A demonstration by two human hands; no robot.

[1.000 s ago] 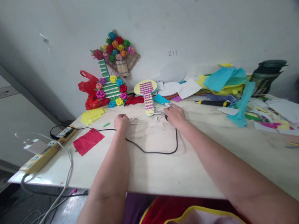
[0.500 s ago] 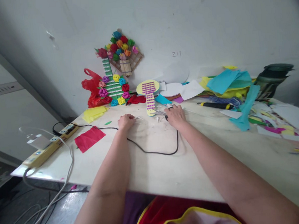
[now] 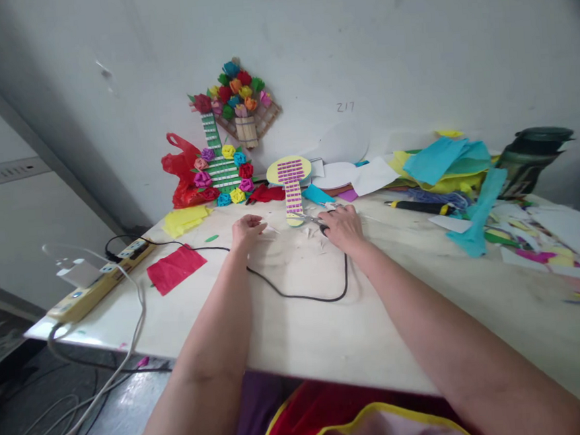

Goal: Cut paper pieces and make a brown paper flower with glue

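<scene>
My right hand [image 3: 343,228] is closed around a pair of scissors [image 3: 314,221], whose metal blades point left. The blade tips lie over the lower end of a yellow paddle-shaped piece [image 3: 293,189] lined with purple strips. To the left, my left hand [image 3: 246,234] hovers just above the table with its fingers loosely bent and apart. Thin whitish sticks [image 3: 273,229] lie right beside its fingertips, and I see nothing clearly held there. Small pale scraps [image 3: 315,232] are scattered between the two hands.
A black cable [image 3: 300,297] loops across the table [image 3: 299,343] near my wrists. Red paper [image 3: 176,268] and a power strip [image 3: 100,284] are on the left. Behind stands a green guitar-shaped craft [image 3: 225,174] with paper flowers. A utility knife [image 3: 418,207], paper scraps and a dark bottle [image 3: 532,161] are right.
My left hand has lifted slightly, its fingers loosening beside the sticks. The scissor blades have swung over the yellow piece's lower end. The view has shifted slightly.
</scene>
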